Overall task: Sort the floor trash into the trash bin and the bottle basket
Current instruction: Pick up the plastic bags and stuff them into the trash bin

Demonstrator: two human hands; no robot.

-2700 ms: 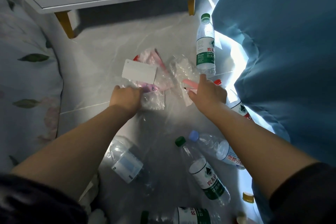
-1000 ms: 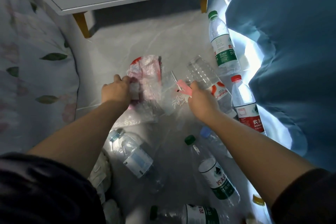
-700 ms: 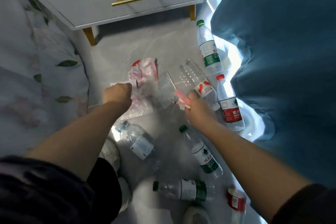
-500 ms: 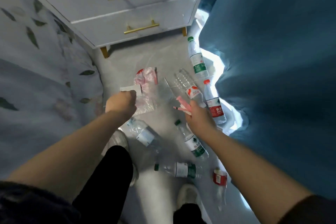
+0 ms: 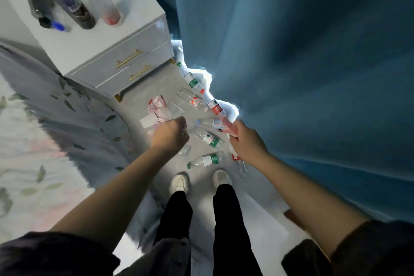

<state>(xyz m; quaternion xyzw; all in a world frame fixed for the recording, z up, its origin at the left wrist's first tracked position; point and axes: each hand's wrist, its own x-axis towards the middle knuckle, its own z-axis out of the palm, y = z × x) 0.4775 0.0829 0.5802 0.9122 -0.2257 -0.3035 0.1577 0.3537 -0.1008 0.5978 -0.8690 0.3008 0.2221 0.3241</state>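
I stand over the littered floor. My left hand (image 5: 171,134) is closed on a clump of clear and pink plastic bags (image 5: 158,107), with a white card (image 5: 148,120) among them, lifted off the floor. My right hand (image 5: 244,139) grips a pink-edged plastic wrapper (image 5: 228,125). Several plastic bottles lie below: a green-labelled one (image 5: 209,139) between my hands, another (image 5: 205,160) near my shoes, a red-labelled one (image 5: 215,106) and a green-capped one (image 5: 190,78) by the curtain. Neither the trash bin nor the bottle basket is in view.
A white nightstand (image 5: 116,60) with gold handles stands ahead, carrying several bottles (image 5: 74,6). A floral bedspread (image 5: 44,141) fills the left. A blue curtain (image 5: 313,74) hangs on the right. My white shoes (image 5: 179,182) stand on the grey floor.
I have risen from a crouch to standing, so the floor now sits far below. Both hands came up with the plastic they had gripped. The nightstand top has come into view.
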